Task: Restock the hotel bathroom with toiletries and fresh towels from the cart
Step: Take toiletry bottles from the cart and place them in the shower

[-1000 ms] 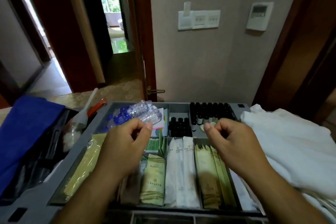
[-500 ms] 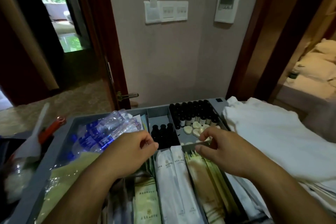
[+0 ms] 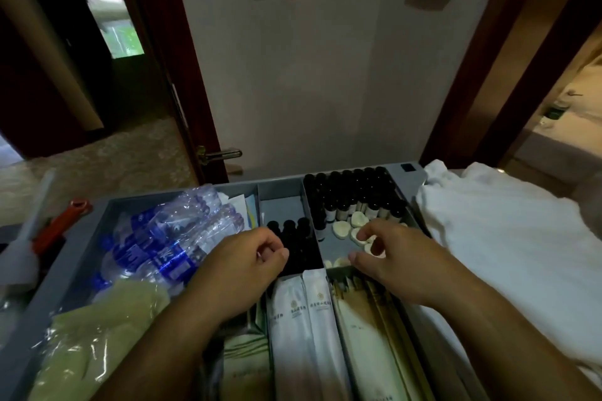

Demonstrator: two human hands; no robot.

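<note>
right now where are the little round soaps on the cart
In the head view, the round soaps lie loose in the tray's back right compartment, in front of the dark-capped bottles, under the right hand fingertips, left of the white towels.

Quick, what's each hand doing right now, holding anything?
Left hand: loosely curled above the cart tray, nothing visibly held.
Right hand: fingers open over the small white soaps, reaching; nothing gripped yet.

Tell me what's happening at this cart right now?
A person is picking toiletries from a grey cart tray. The right hand reaches into the compartment of small round soaps in front of the dark bottles, fingers curled over them. The left hand hovers loosely closed nearby. White towels lie untouched on the right.
</note>
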